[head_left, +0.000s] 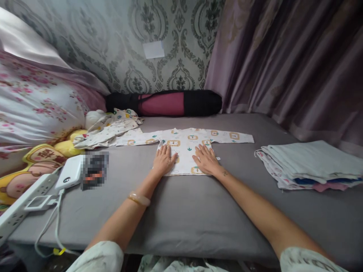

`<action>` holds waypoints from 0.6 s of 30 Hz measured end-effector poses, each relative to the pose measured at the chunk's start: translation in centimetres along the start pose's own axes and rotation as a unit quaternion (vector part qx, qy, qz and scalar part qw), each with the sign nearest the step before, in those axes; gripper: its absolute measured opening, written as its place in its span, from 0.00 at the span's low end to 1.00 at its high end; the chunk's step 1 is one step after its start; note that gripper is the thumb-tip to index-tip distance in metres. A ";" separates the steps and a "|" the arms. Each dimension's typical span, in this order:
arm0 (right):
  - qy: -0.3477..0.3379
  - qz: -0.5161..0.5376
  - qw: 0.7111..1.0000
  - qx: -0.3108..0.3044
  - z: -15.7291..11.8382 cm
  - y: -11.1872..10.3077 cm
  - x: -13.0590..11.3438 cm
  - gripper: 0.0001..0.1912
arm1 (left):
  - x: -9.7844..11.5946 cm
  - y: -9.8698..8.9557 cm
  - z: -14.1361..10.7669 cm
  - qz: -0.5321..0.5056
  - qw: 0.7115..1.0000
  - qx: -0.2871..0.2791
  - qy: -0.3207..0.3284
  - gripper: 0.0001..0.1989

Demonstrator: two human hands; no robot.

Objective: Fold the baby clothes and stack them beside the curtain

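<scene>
A small white long-sleeved shirt (pixel 185 153) with a yellow and green print lies spread flat on the grey sheet, its sleeves stretched out to both sides. My left hand (pixel 164 160) rests flat on the left side of its body, fingers spread. On the right side, my right hand (pixel 206 158) also lies flat with the fingers apart. A small tag sticks out beside my right hand. The end of the left sleeve meets a heap of printed baby clothes (pixel 110 130).
To the right is a folded stack of cloths (pixel 312 164). At left lie a white power bank (pixel 69 172), a power strip (pixel 28 204) with cables, and yellow plush toys (pixel 42 158). A black and maroon roll bag (pixel 163 104) lies along the wall. Purple curtains (pixel 269 56) hang at right.
</scene>
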State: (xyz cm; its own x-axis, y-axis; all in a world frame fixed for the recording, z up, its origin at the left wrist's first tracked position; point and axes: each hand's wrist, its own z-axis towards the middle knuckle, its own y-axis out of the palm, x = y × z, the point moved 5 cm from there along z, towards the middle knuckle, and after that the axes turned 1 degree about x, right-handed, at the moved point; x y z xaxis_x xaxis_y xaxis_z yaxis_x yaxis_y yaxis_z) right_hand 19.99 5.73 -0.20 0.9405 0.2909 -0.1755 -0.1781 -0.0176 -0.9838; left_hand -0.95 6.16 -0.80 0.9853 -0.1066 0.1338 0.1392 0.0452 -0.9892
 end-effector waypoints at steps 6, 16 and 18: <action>0.034 -0.012 0.999 -0.007 -0.7 -0.2 2.8 0.37 | -1.7 -0.6 -0.6 0.014 0.999 -0.033 -0.004 0.34; 0.039 -0.009 0.998 -0.041 -0.6 -1.1 2.5 0.35 | -1.5 -1.3 0.1 0.035 0.994 -0.101 0.020 0.34; 0.032 -0.012 0.999 -0.041 -0.3 -1.7 1.9 0.33 | -1.0 -1.7 0.7 0.037 0.995 -0.084 0.027 0.30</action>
State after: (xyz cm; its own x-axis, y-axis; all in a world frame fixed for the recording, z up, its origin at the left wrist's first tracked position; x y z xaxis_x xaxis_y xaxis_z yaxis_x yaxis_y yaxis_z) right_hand 22.10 6.05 1.09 0.9614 0.2303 -0.1505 -0.1330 -0.0896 -0.9871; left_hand -2.09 6.87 0.76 0.9848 -0.1624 0.0617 0.0438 -0.1115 -0.9928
